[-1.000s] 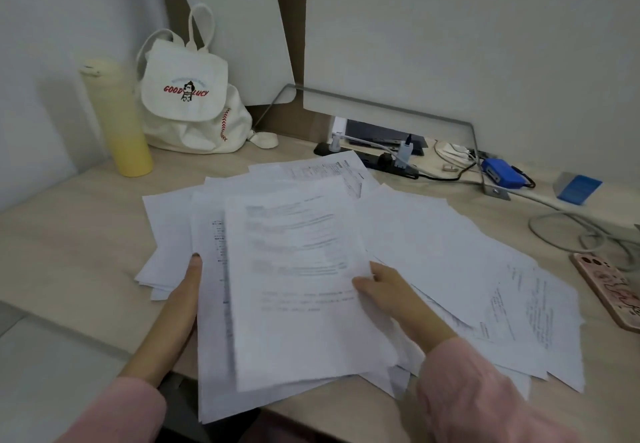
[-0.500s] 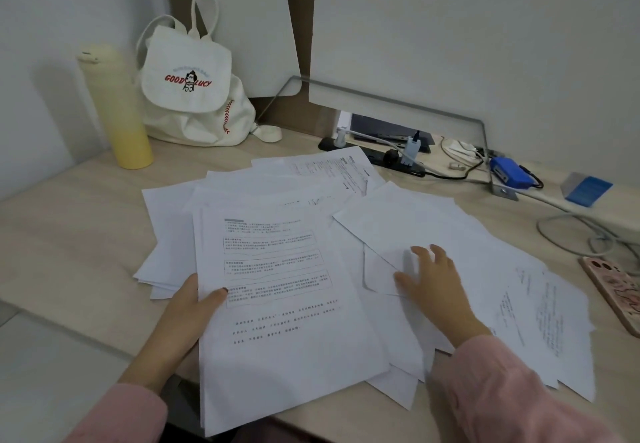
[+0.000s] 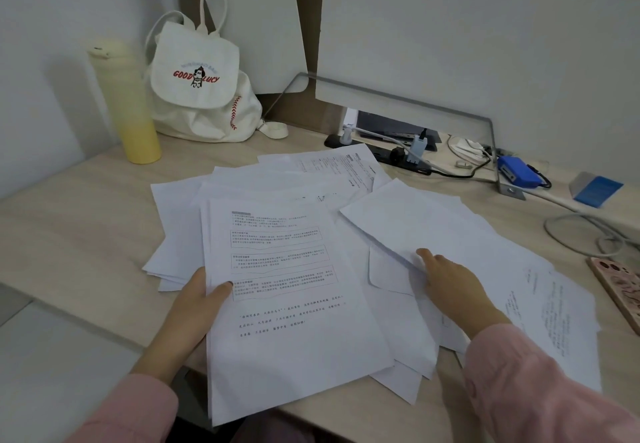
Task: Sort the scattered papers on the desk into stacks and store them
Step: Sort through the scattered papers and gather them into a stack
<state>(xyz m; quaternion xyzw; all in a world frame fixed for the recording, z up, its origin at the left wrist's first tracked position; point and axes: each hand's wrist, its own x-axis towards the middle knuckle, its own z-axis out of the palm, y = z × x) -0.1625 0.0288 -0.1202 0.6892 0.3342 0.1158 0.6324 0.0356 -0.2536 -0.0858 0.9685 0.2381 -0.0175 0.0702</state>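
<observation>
Desk [image 3: 86,235]: scattered papers [image 3: 277,183] overlap at centre, the lower sheets mostly covered. Left hand [image 3: 194,307] pinches the printed stack [image 3: 294,332] at the near edge, thumb on top and fingers hidden beneath. Right hand [image 3: 450,287] lies flat on blank sheets [image 3: 433,221], fingers extended.

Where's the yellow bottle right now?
In the head view, the yellow bottle stands upright at the desk's far left. It is right beside the white backpack, on its left, beyond the scattered papers.
</observation>
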